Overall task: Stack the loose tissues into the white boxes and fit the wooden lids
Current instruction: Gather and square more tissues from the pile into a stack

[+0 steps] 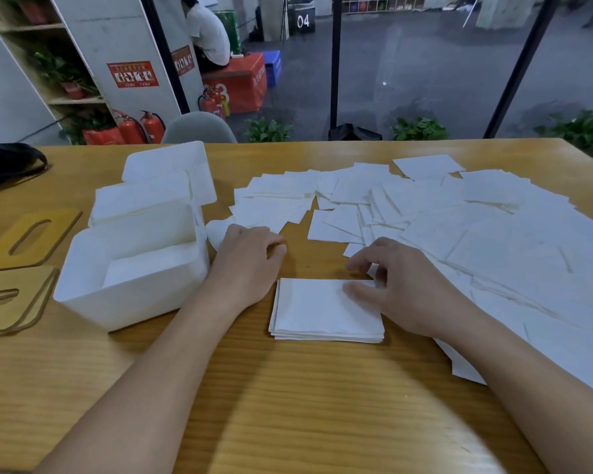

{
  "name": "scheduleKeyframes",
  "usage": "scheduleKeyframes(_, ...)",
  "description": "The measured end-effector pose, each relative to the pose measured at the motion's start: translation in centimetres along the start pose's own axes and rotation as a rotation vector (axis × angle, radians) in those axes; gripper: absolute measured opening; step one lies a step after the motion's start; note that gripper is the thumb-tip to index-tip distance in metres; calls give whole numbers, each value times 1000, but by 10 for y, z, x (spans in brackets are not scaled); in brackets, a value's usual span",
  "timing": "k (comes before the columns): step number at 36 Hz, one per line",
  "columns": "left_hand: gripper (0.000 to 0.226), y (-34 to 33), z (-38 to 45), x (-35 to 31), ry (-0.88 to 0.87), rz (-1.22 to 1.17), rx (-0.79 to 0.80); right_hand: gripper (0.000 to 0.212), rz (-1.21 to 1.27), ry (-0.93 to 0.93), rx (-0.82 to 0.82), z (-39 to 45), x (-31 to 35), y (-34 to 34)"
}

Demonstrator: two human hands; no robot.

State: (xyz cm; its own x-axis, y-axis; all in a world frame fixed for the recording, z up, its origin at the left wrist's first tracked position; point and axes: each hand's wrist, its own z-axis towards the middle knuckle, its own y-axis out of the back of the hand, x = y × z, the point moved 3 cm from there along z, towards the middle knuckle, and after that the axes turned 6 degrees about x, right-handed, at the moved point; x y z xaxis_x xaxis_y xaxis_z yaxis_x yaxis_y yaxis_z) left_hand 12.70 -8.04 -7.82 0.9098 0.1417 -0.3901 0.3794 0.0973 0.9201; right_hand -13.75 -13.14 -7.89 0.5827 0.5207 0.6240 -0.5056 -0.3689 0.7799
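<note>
Here, closest to me, a small neat stack of tissues (326, 311) lies on the wooden surface (288, 405) between my two hands. My right hand (396, 289) rests at the stack's right far corner, its thumb lying on the top sheet and its fingers loosely bent just above the far edge; I cannot tell whether they pinch a sheet. My left hand (250, 260) sits palm down on the surface just beyond the stack's left corner, fingers loosely curled and holding nothing that I can see, its knuckles next to a single crumpled tissue (218, 230). Left of my left hand stands the nearest white box (131, 268), open at the top, with a low layer of tissues in its bottom. Behind it a second white box (141, 196) looks filled to its rim, and a third white box (172, 165) stands behind that one. Further left of the boxes, the wooden lids (18, 268) lie flat near the surface's edge, each with a long slot. Beyond and to the right of my right hand, the loose tissues (442, 213) spread in overlapping sheets across the surface to its far edge. Past that edge I see a grey chair back (199, 129).
</note>
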Motion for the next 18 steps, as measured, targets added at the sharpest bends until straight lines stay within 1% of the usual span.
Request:
scheduleKeyframes(2,42,2,0,0,-6,-12,-18,19,8,2,-6,0,0,0)
scheduleKeyframes(4,41,4,-1,-2,-18,2,-33,18,20,1,-12,0,0,0)
scheduleKeyframes(6,36,5,-4,-6,-45,17,-49,17,43,3,-25,0,0,0)
scheduleKeyframes(10,12,6,-8,-18,-140,-74,-126,19,145,-10,-65,2,1,2)
scheduleKeyframes(13,10,5,-13,-29,-195,-129,-163,16,207,-8,-86,4,2,5)
scheduleKeyframes(18,17,-1,-13,-32,-186,-197,-102,15,221,-20,-111,4,-1,8)
